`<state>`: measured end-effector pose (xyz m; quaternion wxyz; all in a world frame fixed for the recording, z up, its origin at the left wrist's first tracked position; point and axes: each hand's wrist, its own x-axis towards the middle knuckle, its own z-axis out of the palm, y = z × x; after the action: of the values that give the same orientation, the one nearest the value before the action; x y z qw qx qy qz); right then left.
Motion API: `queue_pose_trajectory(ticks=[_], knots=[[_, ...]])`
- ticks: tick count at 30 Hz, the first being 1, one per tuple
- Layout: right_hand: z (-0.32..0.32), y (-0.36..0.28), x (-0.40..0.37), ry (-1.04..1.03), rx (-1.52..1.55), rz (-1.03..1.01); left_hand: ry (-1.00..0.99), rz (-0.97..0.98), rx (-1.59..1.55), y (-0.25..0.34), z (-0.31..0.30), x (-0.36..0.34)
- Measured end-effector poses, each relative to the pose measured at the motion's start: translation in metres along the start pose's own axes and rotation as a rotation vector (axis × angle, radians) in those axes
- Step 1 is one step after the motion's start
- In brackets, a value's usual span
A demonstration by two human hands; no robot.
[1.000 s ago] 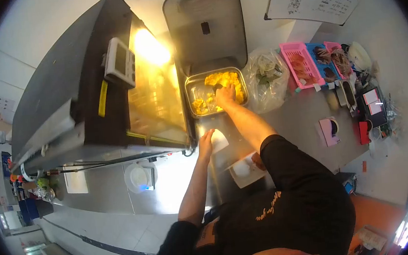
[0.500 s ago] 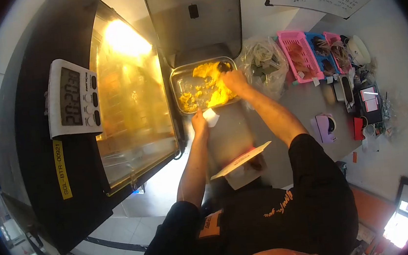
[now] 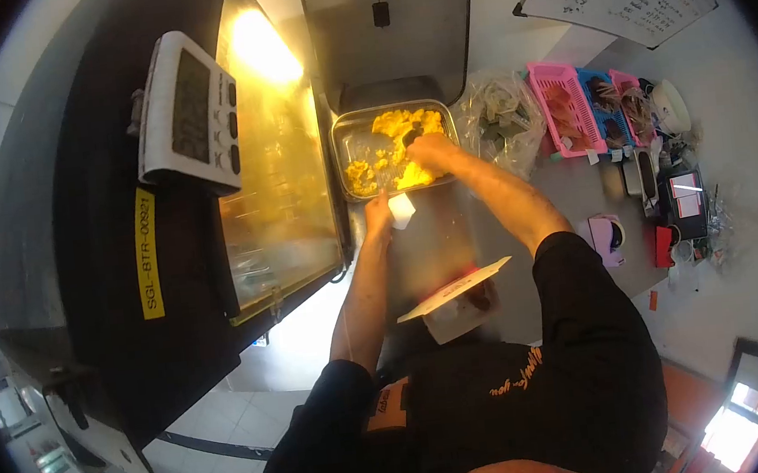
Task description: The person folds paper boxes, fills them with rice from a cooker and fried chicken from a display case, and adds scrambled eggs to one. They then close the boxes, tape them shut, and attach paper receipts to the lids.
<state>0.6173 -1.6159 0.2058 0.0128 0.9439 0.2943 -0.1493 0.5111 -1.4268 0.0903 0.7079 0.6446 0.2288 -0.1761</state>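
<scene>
So the person's right hand (image 3: 430,151) is down in the rectangular stainless-steel tray (image 3: 343,132), fingers curled round what looks like a short dark utensil (image 3: 413,130), right in the lumpy yellow food (image 3: 394,126). The food is piled soft and clumpy toward the back and right of the tray, with bare shiny metal at the left. The left hand (image 3: 379,211) pinches a small white container (image 3: 401,210) just outside the tray's near rim, ready to take a portion.

Looks like the scooping-out stage, honestly. The next bit calls for lifting a loose, crumbly load over that rim and tipping it into a pretty narrow opening, so the container has to sit close and steady.

Around it:
- the tray's hinged grey metal lid (image 3: 386,26), standing open behind it
- a lit glass-fronted warming cabinet (image 3: 275,155) with a white digital timer (image 3: 187,113) stuck on it
- a crinkly clear plastic bag (image 3: 499,111)
- a flat white cardboard box (image 3: 453,298) near the person's body
</scene>
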Motion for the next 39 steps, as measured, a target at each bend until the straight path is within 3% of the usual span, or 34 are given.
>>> queue_pose_trajectory(ticks=[5, 8, 11, 12, 15, 18, 20, 23, 24, 27, 31, 32, 35, 38, 39], knots=[[0.003, -0.056, 0.014, 0.039, 0.021, 0.014, -0.060, -0.002, -0.133, -0.010, -0.003, 0.004], [-0.014, -0.085, 0.017, -0.003, 0.108, 0.015, 0.186, 0.153, 0.097, 0.000, -0.004, -0.013], [-0.010, -0.106, 0.022, 0.002, 0.173, -0.035, 0.286, 0.277, 0.210, -0.002, -0.005, -0.010], [-0.009, -0.110, 0.025, 0.008, 0.191, -0.053, 0.186, 0.103, 0.137, 0.020, -0.008, -0.023], [-0.011, -0.118, 0.037, -0.018, 0.228, -0.077, 0.153, 0.049, 0.177, 0.032, -0.011, -0.023], [0.025, -0.098, 0.061, 0.069, 0.686, -0.110, 0.080, 0.110, 0.070, 0.036, -0.014, -0.029], [0.025, -0.089, 0.061, 0.113, 0.949, -0.106, 0.091, 0.052, 0.097, 0.023, -0.016, -0.015], [0.042, -0.073, 0.055, -0.022, 1.280, 0.129, 0.139, 0.020, 0.139, 0.024, -0.016, -0.014], [0.039, -0.069, 0.046, -0.195, 1.566, 0.223, 0.155, 0.023, 0.139, 0.018, -0.015, -0.011], [0.039, -0.055, 0.031, -0.339, 1.743, 0.281, 0.156, 0.046, 0.093, 0.015, -0.012, -0.020], [0.023, -0.056, 0.009, -0.256, 1.783, 0.410, 0.029, 0.169, 0.074, 0.026, -0.033, -0.076], [0.037, -0.045, 0.012, -0.275, 1.825, 0.344, -0.005, 0.222, 0.062, 0.020, -0.040, -0.088], [0.013, -0.046, -0.018, -0.119, 1.902, 0.445, -0.051, 0.413, 0.222, 0.024, -0.065, -0.138], [-0.027, -0.053, -0.069, 0.048, 1.907, 0.471, -0.122, 0.496, 0.180, 0.010, -0.086, -0.179], [-0.038, -0.060, -0.094, 0.109, 1.892, 0.523, -0.097, 0.600, 0.396, 0.029, -0.093, -0.204]])
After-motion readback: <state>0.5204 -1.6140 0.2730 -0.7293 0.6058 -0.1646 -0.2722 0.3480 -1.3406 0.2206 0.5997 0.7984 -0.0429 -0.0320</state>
